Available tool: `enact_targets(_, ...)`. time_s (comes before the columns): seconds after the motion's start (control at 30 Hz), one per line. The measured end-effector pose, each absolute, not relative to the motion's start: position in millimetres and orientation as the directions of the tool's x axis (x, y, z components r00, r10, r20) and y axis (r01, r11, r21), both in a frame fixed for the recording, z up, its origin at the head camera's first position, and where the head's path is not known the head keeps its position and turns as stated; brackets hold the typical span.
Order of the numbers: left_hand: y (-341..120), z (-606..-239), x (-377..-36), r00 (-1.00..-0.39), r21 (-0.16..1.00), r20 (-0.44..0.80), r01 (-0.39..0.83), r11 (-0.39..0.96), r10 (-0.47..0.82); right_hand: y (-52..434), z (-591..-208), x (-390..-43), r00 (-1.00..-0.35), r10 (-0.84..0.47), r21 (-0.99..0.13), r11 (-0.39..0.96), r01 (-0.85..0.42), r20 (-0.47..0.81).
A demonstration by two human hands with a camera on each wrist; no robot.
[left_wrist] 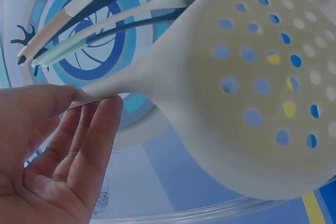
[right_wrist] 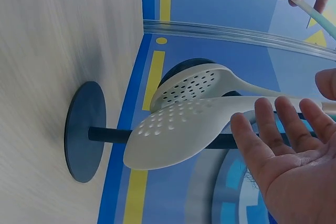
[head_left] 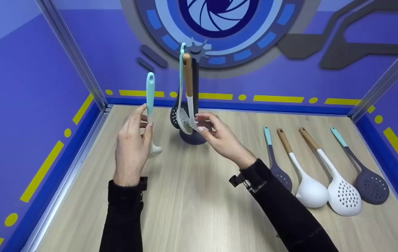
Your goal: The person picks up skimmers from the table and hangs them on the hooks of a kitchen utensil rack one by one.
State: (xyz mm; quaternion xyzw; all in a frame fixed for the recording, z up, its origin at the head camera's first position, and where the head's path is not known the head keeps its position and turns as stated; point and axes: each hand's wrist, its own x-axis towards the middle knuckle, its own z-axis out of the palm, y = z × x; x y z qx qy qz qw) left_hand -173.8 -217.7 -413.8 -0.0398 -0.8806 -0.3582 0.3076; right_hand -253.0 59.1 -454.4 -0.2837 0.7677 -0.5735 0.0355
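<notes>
Hanging skimmers on the stand

Left hand [head_left: 131, 147] pinches the teal-handled skimmer [head_left: 150, 105] upright by its neck, left of the stand [head_left: 194, 101]; right hand [head_left: 220, 136], fingers loosely spread, should steady the hung wood-handled skimmer [head_left: 187, 94] while the teal loop is guided onto a free hook.

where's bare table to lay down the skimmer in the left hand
Bare wood lies in front of the dark stand, between the two forearms, and along the left wall. The right side is crowded: four utensils lie in a row.

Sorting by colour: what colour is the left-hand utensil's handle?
Light teal handle on a white skimmer; head view.
</notes>
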Motion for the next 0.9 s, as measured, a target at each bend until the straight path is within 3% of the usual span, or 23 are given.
enact_targets(0.9,-184,-412,-170,-0.847,0.683,0.525,0.356,0.637,-0.089,47,-459,-241,-0.803,-0.52,-0.908,0.115,-0.403,0.291)
